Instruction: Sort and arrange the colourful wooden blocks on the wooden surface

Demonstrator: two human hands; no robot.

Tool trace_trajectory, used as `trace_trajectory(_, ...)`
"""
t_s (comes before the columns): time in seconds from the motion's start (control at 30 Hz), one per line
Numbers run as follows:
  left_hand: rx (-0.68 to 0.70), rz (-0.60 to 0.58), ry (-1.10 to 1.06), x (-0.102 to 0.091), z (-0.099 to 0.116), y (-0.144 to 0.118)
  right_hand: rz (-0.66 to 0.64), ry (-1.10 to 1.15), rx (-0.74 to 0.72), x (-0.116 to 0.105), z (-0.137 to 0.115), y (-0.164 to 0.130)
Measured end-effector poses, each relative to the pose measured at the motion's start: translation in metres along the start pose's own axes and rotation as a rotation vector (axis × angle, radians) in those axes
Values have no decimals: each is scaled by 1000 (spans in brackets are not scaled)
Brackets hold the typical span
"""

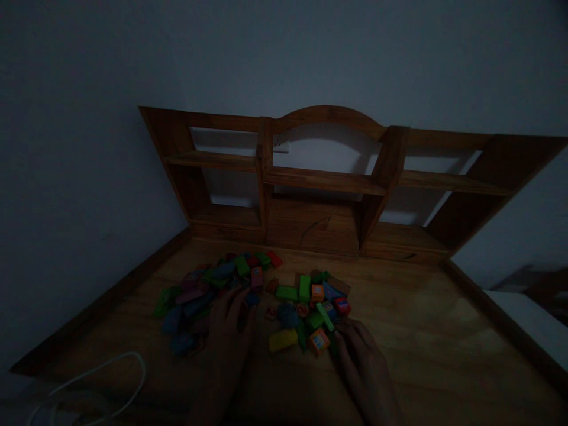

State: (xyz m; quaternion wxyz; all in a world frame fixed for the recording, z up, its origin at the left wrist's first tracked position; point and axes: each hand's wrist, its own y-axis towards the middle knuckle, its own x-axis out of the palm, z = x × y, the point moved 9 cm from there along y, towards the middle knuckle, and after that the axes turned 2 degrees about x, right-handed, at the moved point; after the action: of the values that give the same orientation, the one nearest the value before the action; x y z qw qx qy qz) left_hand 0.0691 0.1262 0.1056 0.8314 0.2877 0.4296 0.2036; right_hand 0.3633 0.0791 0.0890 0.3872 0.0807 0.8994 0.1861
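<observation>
The head view is very dark, and it looks down on a wooden table (421,331) with a raised edge, set against a pale wall (66,177). At the back of the table stands a wooden shelf unit (326,180) with an arched middle section and open compartments on either side. A loose heap of coloured blocks (248,290) lies spread across the middle of the table, green, blue, red, pink and orange pieces tumbled together, some lying flat and some tilted. The left hand (228,328) lies palm down at the near edge of the heap, its fingers stretched forward among the darker blue and pink blocks on the left side; its grip is loose and spread, and in this light I cannot tell whether any block is pinched under the fingertips. The right hand (366,364) rests flat on the table to the right, fingers pointing towards the heap, its grip likewise slack and holding nothing that shows. Its fingertips are just beside an orange block (319,341) with a pale face. A yellow block (283,340) lies on the table between the two hands, apart from both. A white cable (109,378) curls in a loop at the near left corner, well apart from the blocks.
</observation>
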Motion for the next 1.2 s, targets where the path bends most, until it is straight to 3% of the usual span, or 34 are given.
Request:
trace_trajectory(0.23,23,9,131,5,-16,-2,-19,5,22,3,4,-1)
trace_trajectory(0.47,40,-72,108,11,-36,-7,-42,21,20,4,4,-1)
trace_trajectory(0.73,-19,-175,105,14,-35,-9,-19,-1,19,0,0,0)
trace_trajectory(1.03,52,-121,99,15,-36,-5,17,-2,-3,-3,-2,0)
trace_trajectory(1.2,12,-78,74,8,-39,-5,-4,5,2,0,0,0)
